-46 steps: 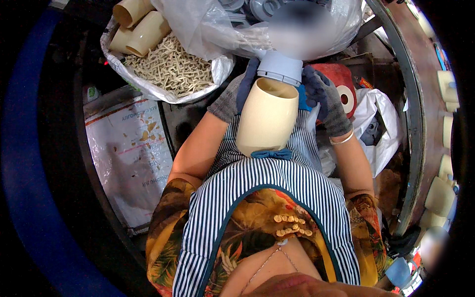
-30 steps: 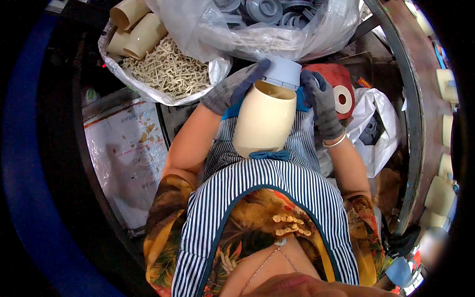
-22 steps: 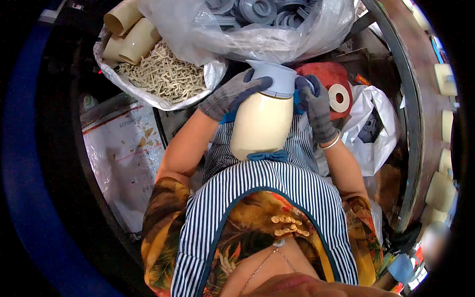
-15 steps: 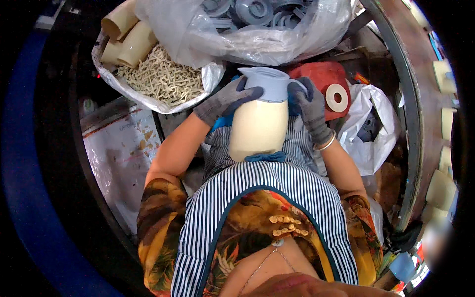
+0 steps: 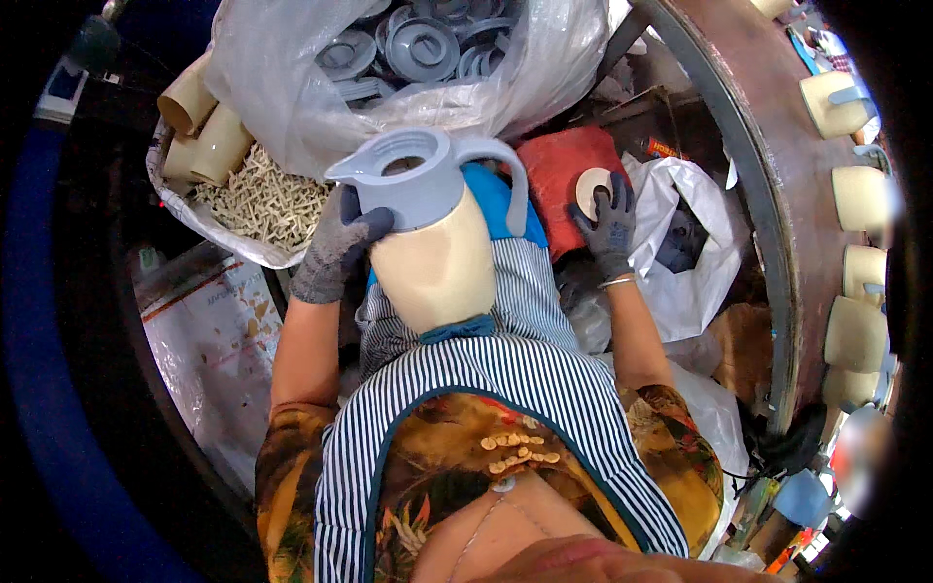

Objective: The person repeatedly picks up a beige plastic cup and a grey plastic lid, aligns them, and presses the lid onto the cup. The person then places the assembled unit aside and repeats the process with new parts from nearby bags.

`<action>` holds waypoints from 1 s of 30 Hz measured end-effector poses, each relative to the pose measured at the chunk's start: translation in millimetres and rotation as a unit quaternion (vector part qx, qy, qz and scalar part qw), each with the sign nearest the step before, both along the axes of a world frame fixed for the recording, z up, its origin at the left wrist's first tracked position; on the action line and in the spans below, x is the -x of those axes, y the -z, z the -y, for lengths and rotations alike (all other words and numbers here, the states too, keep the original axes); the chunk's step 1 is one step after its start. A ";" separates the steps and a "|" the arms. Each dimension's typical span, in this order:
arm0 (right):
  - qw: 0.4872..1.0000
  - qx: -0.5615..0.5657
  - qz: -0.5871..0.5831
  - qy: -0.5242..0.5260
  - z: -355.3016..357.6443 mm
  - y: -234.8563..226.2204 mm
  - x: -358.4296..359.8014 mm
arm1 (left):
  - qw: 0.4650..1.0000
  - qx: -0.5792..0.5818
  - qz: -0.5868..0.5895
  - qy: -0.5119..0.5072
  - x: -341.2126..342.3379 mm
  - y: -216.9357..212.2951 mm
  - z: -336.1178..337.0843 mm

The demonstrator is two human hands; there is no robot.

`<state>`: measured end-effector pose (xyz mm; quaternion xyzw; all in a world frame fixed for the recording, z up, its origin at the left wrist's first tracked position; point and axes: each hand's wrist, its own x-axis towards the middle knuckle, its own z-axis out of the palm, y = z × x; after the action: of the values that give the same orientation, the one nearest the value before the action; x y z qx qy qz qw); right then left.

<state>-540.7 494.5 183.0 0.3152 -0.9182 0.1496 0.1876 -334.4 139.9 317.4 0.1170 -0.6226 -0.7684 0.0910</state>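
A cream jug (image 5: 434,267) with a grey-blue spout collar (image 5: 413,194) and handle (image 5: 513,185) leans on my lap, its round top opening facing up. My gloved left hand (image 5: 340,243) grips the jug at the left, thumb across the collar's lower edge under the spout. To the right, my gloved right hand (image 5: 607,228) has its fingers and thumb closed over a flat cream ring (image 5: 586,187) with a hole in it. That ring rests against a red bundle (image 5: 562,165). My fingers hide the ring's right part.
Ahead, a clear plastic bag (image 5: 282,97) holds several grey-blue round parts (image 5: 423,49). At the left, a white sack (image 5: 224,243) contains small pale pieces (image 5: 262,199) and cream tubes (image 5: 222,146). An open white bag (image 5: 714,209) stands right. Several cream jugs (image 5: 860,199) line the curved bench (image 5: 768,126).
My right hand has left the jug's handle side and moved onto the cream ring. The jug has turned so its handle shows at the right. The whole view has shifted.
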 end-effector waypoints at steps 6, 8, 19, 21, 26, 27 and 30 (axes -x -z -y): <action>0.734 0.552 0.383 0.095 -24.5 -58.1 -15.9 | 0.970 0.167 -0.173 0.027 78.1 -2.6 -34.8; 0.811 0.500 0.296 0.066 -40.6 -97.6 -16.3 | 0.941 0.217 -0.252 0.069 125.4 0.3 -78.1; 0.988 0.064 -0.076 -0.116 -2.5 -262.9 -23.2 | 0.909 0.320 -0.260 0.069 179.7 60.0 -123.1; 0.983 -0.047 -0.076 -0.157 36.1 -229.0 -24.2 | 0.904 0.334 -0.255 0.078 184.5 56.4 -120.7; 0.986 0.149 0.031 -0.062 18.6 -181.1 7.7 | 0.820 0.500 -0.243 0.133 171.3 16.3 -83.8; 0.956 0.276 0.091 -0.042 0.6 -168.8 14.6 | 0.790 0.551 -0.237 0.130 178.5 3.5 -71.9; 0.814 0.555 0.173 0.001 -36.3 -144.3 0.9 | 0.924 0.316 -0.187 0.111 191.0 -47.0 -95.4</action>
<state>-541.7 530.8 327.3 0.1256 -0.6970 0.6854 0.1692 -525.4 235.3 364.4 -0.1328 -0.8138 -0.5449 0.1523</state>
